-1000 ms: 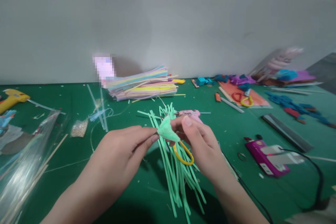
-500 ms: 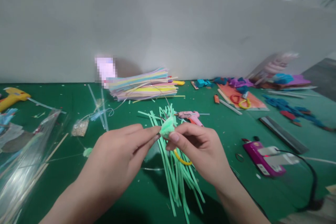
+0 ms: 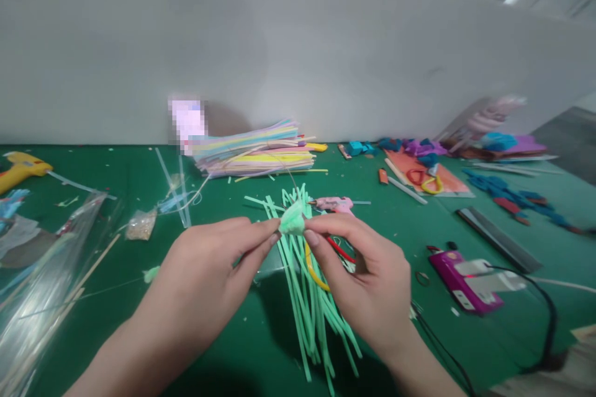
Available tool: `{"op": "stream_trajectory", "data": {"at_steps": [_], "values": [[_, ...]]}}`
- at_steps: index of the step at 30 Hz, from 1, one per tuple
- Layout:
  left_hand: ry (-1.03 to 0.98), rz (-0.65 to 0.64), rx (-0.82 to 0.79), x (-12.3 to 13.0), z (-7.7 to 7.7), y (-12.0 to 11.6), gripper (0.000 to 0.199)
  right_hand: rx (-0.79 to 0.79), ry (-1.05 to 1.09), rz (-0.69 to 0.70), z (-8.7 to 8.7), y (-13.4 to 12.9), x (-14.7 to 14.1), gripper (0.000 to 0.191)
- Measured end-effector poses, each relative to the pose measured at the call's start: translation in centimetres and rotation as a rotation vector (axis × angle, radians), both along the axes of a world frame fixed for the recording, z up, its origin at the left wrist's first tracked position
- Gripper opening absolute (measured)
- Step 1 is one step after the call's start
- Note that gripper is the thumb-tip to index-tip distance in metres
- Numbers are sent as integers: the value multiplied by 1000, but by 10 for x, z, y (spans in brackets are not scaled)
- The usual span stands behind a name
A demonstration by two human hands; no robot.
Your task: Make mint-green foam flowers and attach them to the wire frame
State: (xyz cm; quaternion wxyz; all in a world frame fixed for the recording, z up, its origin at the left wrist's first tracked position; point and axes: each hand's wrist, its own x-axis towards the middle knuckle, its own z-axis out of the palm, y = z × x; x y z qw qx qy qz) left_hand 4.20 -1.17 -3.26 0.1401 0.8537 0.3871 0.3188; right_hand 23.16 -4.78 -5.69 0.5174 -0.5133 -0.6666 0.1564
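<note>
A small light green fuzzy piece (image 3: 292, 218), which looks made of pipe cleaner, is held up between both hands. My left hand (image 3: 212, 276) pinches its left edge with thumb and fingers. On its right side, the thumb and forefinger of my right hand (image 3: 372, 273) are closed on it. Below lies a loose bunch of light green pipe cleaners (image 3: 300, 310), spread across the table. A tool with yellow and red handles (image 3: 314, 270) rests among them, partly hidden by my right hand.
Behind the hands is a pink glue gun (image 3: 333, 203). Pastel pipe cleaners (image 3: 251, 155) are stacked by the grey partition (image 3: 279, 43). A yellow glue gun (image 3: 23, 169) and plastic sleeve (image 3: 51, 285) are left; a purple power strip (image 3: 465, 282) with cables is right.
The green piece has shifted slightly left and turned. My right fingertips have moved from its lower front to its right edge, and the red handle now shows beneath.
</note>
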Motion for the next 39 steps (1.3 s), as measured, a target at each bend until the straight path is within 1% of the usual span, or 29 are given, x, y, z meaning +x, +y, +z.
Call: {"op": "stream_trajectory", "data": {"at_steps": [2,4,7,9,11,13,16,18,25,28,31,36,39], "values": [[-51,3,-65,1,0,-1,21,10,-6,-23,1,-1,-2,10],[-129,16,-167,3,0,-1,18,-27,40,-20,1,-1,-4,8],[-190,25,-303,4,5,-2,12,-128,156,58,-1,0,-8,11],[-174,42,-354,5,9,-3,17,-163,237,102,-2,-2,-8,18],[-160,62,-372,5,14,-5,21,-135,277,102,-3,-6,-8,19],[-171,60,-363,5,17,-7,22,-76,268,91,-4,-11,-7,14],[-179,56,-321,4,20,-10,22,-25,236,100,-6,-16,-9,25],[-170,67,-291,4,20,-10,20,-17,246,108,-6,-17,-11,27],[-143,57,-216,6,21,-10,18,-93,393,157,-2,-9,-18,14],[-126,46,-203,5,20,-10,19,-113,438,150,-1,-8,-21,11],[-113,39,-206,4,19,-11,19,-122,448,145,-2,-8,-22,12],[-121,53,-202,4,17,-11,17,-112,416,128,-4,-10,-20,17],[-113,61,-192,4,18,-11,16,-100,393,109,-4,-11,-19,16]]}}
